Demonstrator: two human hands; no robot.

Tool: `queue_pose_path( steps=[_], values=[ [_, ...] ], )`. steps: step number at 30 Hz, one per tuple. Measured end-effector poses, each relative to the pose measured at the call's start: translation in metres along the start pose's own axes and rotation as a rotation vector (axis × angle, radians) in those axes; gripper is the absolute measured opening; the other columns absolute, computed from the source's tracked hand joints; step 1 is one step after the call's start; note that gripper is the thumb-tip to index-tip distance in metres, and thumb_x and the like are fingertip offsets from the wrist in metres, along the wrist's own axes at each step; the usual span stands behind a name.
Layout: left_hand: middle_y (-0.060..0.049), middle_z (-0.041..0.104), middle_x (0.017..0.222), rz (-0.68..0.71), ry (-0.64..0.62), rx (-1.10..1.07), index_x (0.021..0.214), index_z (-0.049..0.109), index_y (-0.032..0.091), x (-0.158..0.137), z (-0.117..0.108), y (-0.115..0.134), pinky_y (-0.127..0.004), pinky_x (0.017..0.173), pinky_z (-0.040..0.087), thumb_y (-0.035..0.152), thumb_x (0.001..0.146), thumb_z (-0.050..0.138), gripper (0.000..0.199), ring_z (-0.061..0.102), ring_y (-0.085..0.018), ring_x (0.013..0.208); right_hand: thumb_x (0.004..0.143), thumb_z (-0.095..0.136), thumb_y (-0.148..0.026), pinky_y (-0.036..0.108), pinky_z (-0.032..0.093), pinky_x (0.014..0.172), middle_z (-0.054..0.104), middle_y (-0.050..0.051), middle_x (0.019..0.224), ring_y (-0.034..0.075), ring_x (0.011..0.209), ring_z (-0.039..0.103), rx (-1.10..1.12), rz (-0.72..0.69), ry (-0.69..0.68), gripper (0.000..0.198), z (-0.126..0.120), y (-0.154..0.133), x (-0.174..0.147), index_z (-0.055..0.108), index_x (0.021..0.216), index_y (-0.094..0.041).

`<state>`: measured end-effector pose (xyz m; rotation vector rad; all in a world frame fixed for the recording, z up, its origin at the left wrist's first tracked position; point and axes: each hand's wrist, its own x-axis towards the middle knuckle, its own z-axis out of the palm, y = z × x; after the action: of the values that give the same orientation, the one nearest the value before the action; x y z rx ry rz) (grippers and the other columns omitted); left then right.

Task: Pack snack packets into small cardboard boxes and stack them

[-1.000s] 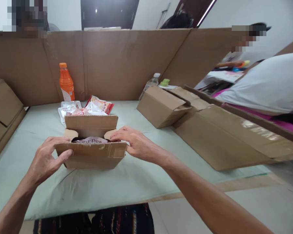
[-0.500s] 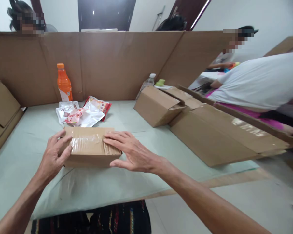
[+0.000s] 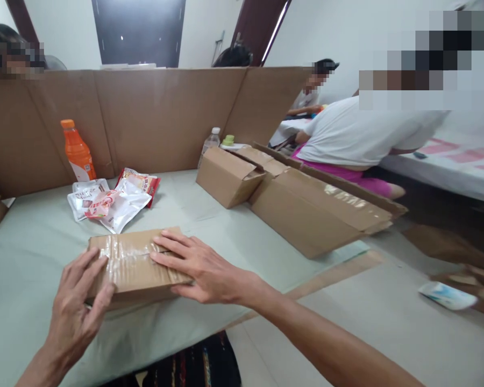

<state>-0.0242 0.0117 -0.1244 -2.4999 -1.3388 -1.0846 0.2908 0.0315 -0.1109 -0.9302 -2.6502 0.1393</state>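
A small closed cardboard box (image 3: 131,269) rests on the table in front of me, with shiny clear tape across its top. My left hand (image 3: 78,298) touches its left end, fingers spread over the top edge and thumb toward the near side. On the right part of the lid, my right hand (image 3: 197,266) lies with fingers stretched out and its thumb by the near edge. Just behind the box is a small pile of snack packets: white pouches (image 3: 131,201), a pink-and-white packet (image 3: 102,204) and a red-edged packet (image 3: 151,189).
An orange drink bottle (image 3: 78,153) and a clear bottle (image 3: 210,141) stand near the cardboard partition (image 3: 165,113). Two boxes, a smaller one (image 3: 226,174) and a long one (image 3: 310,209), occupy the table's right side. A person in a white shirt (image 3: 347,131) is beyond them.
The view has turned to the right, so the table's things appear farther left. Both hands stay on the box, and my right hand's fingers sit a little farther in over its top.
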Motion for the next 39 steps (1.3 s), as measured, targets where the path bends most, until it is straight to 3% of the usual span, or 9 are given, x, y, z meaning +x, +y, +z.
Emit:
queue_pose_path(
  steps=[5, 10, 15, 20, 25, 30, 34, 37, 39],
  values=[
    [-0.016, 0.055, 0.151, 0.13, -0.095, -0.166, 0.146, 0.052, 0.023, 0.019, 0.031, 0.027, -0.052, 0.112, 0.05, 0.037, 0.104, 0.054, 0.045, 0.051, -0.034, 0.14, 0.094, 0.068, -0.03, 0.055, 0.049, 0.115, 0.043, 0.015, 0.166, 0.034, 0.156, 0.034, -0.117, 0.154, 0.104, 0.064, -0.009, -0.008, -0.068, 0.051, 0.155, -0.019],
    [-0.021, 0.049, 0.157, 0.188, -0.28, -0.468, 0.144, 0.056, 0.017, 0.073, 0.094, 0.057, -0.057, 0.121, 0.043, 0.044, 0.099, 0.06, 0.052, 0.043, -0.038, 0.149, 0.099, 0.06, -0.028, 0.05, 0.052, 0.111, 0.051, 0.013, 0.161, 0.032, 0.153, 0.04, -0.302, 0.326, 0.22, 0.058, -0.018, -0.01, -0.124, 0.048, 0.155, -0.02],
    [-0.027, 0.012, 0.174, 0.184, -0.433, -0.577, 0.163, 0.029, 0.015, 0.125, 0.163, 0.097, -0.058, 0.125, 0.037, 0.053, 0.098, 0.062, 0.082, 0.026, -0.04, 0.16, 0.103, 0.054, -0.033, 0.049, 0.056, 0.104, 0.06, 0.016, 0.149, 0.034, 0.139, 0.054, -0.549, 0.547, 0.298, 0.05, -0.022, 0.012, -0.175, 0.051, 0.15, -0.018],
    [-0.021, 0.012, 0.176, 0.19, -0.498, -0.526, 0.165, 0.025, 0.023, 0.111, 0.195, 0.096, -0.06, 0.126, 0.035, 0.043, 0.099, 0.061, 0.078, 0.023, -0.037, 0.161, 0.101, 0.052, -0.039, 0.046, 0.058, 0.092, 0.066, 0.018, 0.137, 0.036, 0.125, 0.062, -0.699, 0.831, 0.322, 0.044, -0.031, 0.059, -0.202, 0.06, 0.137, -0.016],
    [-0.026, 0.025, 0.17, 0.147, -0.569, -0.352, 0.154, 0.047, 0.017, 0.064, 0.184, 0.039, -0.064, 0.119, 0.043, 0.022, 0.088, 0.067, 0.069, 0.037, -0.045, 0.154, 0.095, 0.054, -0.038, 0.047, 0.056, 0.085, 0.067, 0.018, 0.124, 0.036, 0.112, 0.062, -0.733, 1.057, 0.303, 0.035, -0.036, 0.106, -0.195, 0.063, 0.123, -0.018],
    [-0.022, 0.048, 0.159, 0.093, -0.572, -0.186, 0.142, 0.061, 0.019, 0.027, 0.136, -0.024, -0.062, 0.118, 0.046, 0.027, 0.093, 0.062, 0.05, 0.047, -0.041, 0.147, 0.096, 0.051, -0.047, 0.05, 0.056, 0.086, 0.067, 0.022, 0.127, 0.039, 0.115, 0.062, -0.72, 1.037, 0.378, 0.049, -0.03, 0.131, -0.199, 0.062, 0.131, -0.015],
    [-0.018, 0.053, 0.157, 0.029, -0.559, -0.089, 0.14, 0.064, 0.02, -0.004, 0.095, -0.059, -0.058, 0.118, 0.046, 0.033, 0.096, 0.06, 0.046, 0.049, -0.038, 0.146, 0.096, 0.048, -0.065, 0.07, 0.052, 0.094, 0.052, 0.029, 0.151, 0.053, 0.13, 0.056, -0.815, 0.955, 0.605, 0.074, -0.021, 0.108, -0.2, 0.057, 0.148, -0.013],
    [-0.018, 0.053, 0.157, -0.02, -0.537, -0.04, 0.14, 0.064, 0.019, -0.023, 0.078, -0.07, -0.059, 0.12, 0.044, 0.037, 0.1, 0.055, 0.045, 0.047, -0.038, 0.147, 0.099, 0.051, -0.055, 0.07, 0.046, 0.108, 0.046, 0.014, 0.161, 0.048, 0.14, 0.051, -0.749, 0.842, 0.695, 0.062, -0.003, 0.081, -0.179, 0.048, 0.157, -0.033],
    [-0.018, 0.051, 0.158, -0.033, -0.528, -0.027, 0.141, 0.062, 0.019, -0.03, 0.077, -0.07, -0.06, 0.121, 0.041, 0.037, 0.101, 0.053, 0.045, 0.045, -0.038, 0.148, 0.1, 0.051, -0.048, 0.063, 0.048, 0.11, 0.053, 0.013, 0.157, 0.041, 0.137, 0.057, -0.576, 0.696, 0.63, 0.051, 0.021, 0.074, -0.15, 0.056, 0.148, -0.031]
  ],
)
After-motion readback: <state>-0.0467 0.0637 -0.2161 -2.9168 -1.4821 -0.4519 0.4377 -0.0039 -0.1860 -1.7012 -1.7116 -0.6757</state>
